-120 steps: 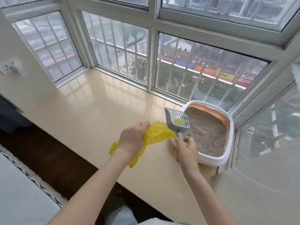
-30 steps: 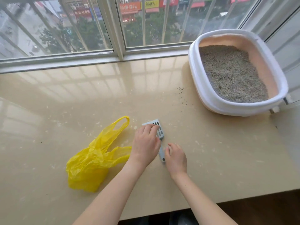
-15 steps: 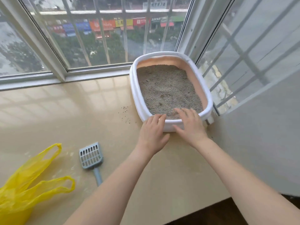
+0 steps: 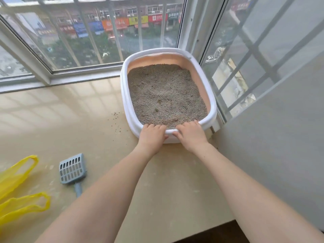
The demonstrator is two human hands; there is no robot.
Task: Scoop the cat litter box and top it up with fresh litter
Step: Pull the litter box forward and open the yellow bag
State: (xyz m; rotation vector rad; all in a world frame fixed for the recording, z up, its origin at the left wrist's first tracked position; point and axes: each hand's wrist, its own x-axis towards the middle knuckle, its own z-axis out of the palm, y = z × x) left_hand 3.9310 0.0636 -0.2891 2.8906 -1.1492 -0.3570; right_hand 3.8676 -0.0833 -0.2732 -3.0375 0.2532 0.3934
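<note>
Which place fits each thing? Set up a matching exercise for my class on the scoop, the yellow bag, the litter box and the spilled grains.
Things:
1. scoop
2. yellow bag
3. litter box
4. spilled grains

Places:
A. in the window corner, both hands on its near rim
B. at the left edge of the picture
C. scattered left of the box
D. flat on the sill, untouched

Pairs: 1-D, 2-B, 3-A, 4-C

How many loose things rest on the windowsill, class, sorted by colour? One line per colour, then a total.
White: 1, the litter box
Grey-blue: 1, the scoop
Yellow: 1, the plastic bag
Total: 3
</note>
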